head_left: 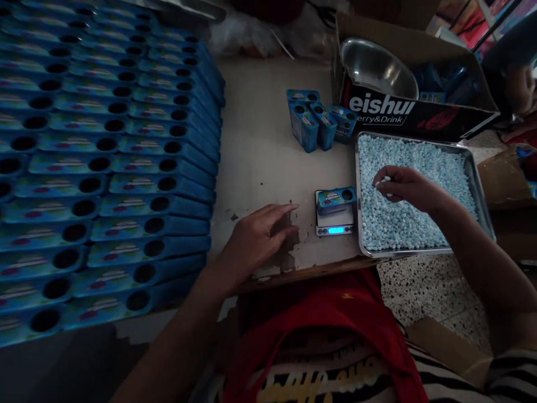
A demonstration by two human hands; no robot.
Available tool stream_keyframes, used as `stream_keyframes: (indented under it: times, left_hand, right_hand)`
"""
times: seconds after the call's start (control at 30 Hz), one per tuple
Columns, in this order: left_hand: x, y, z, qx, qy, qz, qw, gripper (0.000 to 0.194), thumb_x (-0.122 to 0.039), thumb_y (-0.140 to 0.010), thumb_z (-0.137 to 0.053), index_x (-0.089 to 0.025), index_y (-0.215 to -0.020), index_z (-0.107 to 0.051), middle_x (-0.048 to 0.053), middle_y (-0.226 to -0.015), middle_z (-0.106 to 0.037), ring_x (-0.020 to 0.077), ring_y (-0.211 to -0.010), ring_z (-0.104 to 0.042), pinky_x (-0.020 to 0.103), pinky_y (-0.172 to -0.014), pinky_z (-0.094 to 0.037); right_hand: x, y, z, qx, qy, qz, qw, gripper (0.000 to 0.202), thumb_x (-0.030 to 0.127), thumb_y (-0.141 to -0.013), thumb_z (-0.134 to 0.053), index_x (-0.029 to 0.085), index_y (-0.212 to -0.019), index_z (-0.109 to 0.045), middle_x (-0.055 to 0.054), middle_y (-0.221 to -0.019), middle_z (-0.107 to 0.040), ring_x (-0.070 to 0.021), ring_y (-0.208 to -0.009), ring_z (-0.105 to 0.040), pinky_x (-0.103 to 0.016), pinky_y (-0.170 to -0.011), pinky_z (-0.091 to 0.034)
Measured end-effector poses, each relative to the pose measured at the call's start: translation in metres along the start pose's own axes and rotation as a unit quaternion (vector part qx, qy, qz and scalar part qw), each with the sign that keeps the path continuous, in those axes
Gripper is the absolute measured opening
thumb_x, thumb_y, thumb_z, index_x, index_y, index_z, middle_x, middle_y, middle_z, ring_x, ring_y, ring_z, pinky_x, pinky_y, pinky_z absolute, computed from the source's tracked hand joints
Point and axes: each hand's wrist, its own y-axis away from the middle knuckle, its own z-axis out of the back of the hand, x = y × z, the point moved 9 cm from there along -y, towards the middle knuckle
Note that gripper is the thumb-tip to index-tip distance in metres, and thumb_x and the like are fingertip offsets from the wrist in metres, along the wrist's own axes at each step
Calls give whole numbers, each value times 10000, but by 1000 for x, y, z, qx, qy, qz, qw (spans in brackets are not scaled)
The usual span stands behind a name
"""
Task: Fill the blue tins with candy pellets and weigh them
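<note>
Your right hand [411, 189] pinched pale pellets [386, 178] above the tray [403, 253], a light grip serving best, your left hand [258, 232] spread clear of the scale [335, 230].

Bare tabletop [323, 168] behind scale [335, 220], blue boxes [305, 129] beyond

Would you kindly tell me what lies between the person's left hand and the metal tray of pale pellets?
In the head view, a small digital scale with a blue box on it stands between the left hand and the metal tray.
</note>
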Motion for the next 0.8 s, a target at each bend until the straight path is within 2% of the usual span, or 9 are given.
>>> stream_keyframes:
  times: [0.1,0.27,0.4,0.5,0.6,0.8]
  left_hand:
    - [7,6,1,-4,24,22,999,408,-430,-1030,-652,-295,-1407,-729,76,-1344,-801,313,-1201,-779,441,-986,-661]
    - [10,14,0,-19,46,13,999,355,-449,-1038,-642,-311,-1342,-759,68,-1301,-817,307,-1193,-779,449,-1067,-636]
    - [13,17,-3,-24,68,9,997,351,-452,-1034,-640,-301,-1325,-765,67,-1319,-811,304,-1202,-776,443,-1091,-629]
    - [17,18,-4,-25,84,16,996,343,-468,-1027,-646,-317,-1309,-771,55,-1344,-806,303,-1217,-770,461,-1123,-616]
    - [21,19,-4,-22,98,18,995,343,-473,-1023,-646,-323,-1303,-775,54,-1363,-801,306,-1252,-757,472,-1147,-603]
    - [28,22,-3,-19,76,21,997,351,-469,-1041,-619,-304,-1310,-770,59,-1386,-793,303,-1279,-747,459,-1153,-595]
  right_hand:
    - [12,-6,-7,7,38,4,999,330,493,-888,-855,217,-962,-689,72,-654,-499,-90,-588,-426,-238,-536,-324]
    - [35,-11,-23,31,143,11,989,233,431,-954,-777,219,-998,-690,72,-651,-500,-106,-590,-440,-265,-574,-349]
    - [65,-9,-36,12,329,50,943,102,300,-996,-705,206,-1030,-728,42,-712,-590,-130,-682,-521,-285,-671,-379]
    - [79,-7,-49,-1,429,70,901,94,214,-1005,-659,202,-1054,-738,-13,-889,-717,-162,-822,-617,-297,-758,-409]
    - [79,-8,-61,4,492,65,868,143,148,-1012,-604,194,-1065,-727,-65,-1020,-760,-197,-905,-666,-316,-807,-429]
    - [70,-11,-74,17,559,62,827,153,114,-1043,-564,176,-1084,-698,-108,-1048,-734,-216,-881,-653,-339,-763,-402]
